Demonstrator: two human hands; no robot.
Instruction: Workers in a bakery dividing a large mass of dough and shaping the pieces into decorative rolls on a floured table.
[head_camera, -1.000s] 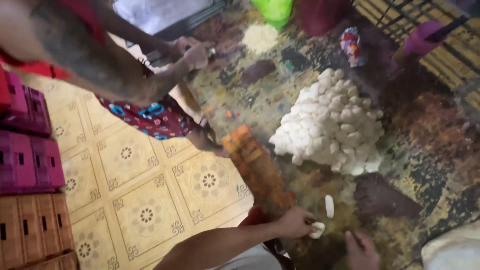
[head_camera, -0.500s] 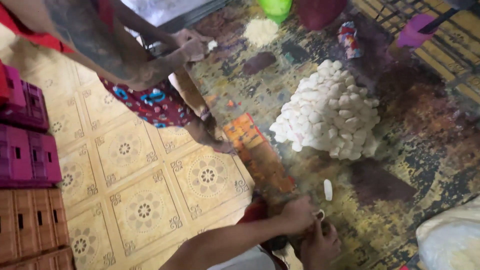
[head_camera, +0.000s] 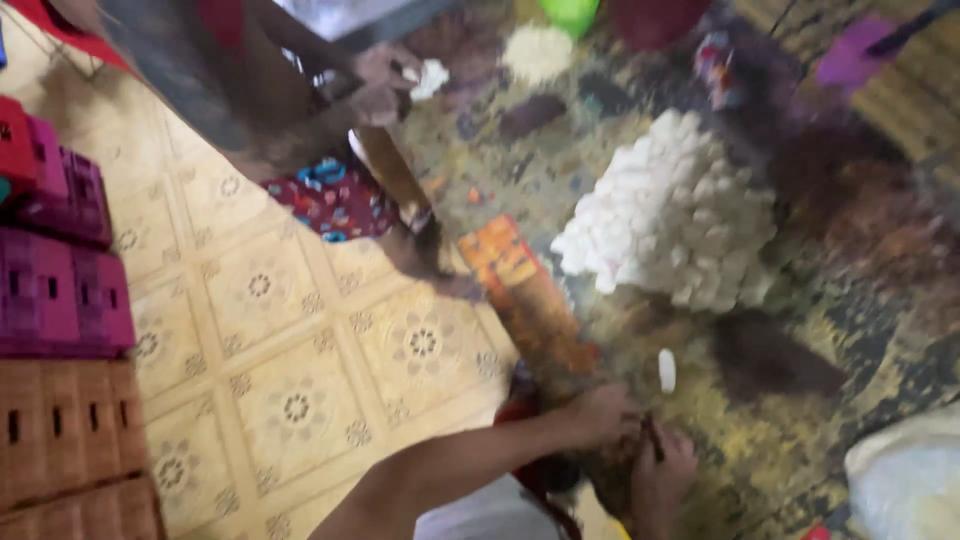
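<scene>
While the view is blurred by motion, you can still make out your left hand (head_camera: 598, 415) and your right hand (head_camera: 660, 470) brought close together low in the picture, over the dark patterned mat (head_camera: 770, 440). Between them sits a thin dark object (head_camera: 652, 437), which your curled fingers seem to touch; whether either hand truly grips it, I cannot tell. Just above your hands a single small white piece (head_camera: 667, 370) lies alone on the mat, apart from both hands. Farther up and to the right rises a large heap of white pieces (head_camera: 675, 225). An orange printed strip (head_camera: 525, 295) runs from beside the heap down towards your left hand, along the edge where the mat meets the cream tiled floor (head_camera: 290, 370). Across from you another person's hands (head_camera: 375, 85) are held together near a white bit (head_camera: 432, 75). Purple and brown crates (head_camera: 60, 330) stand stacked at the left edge.
</scene>
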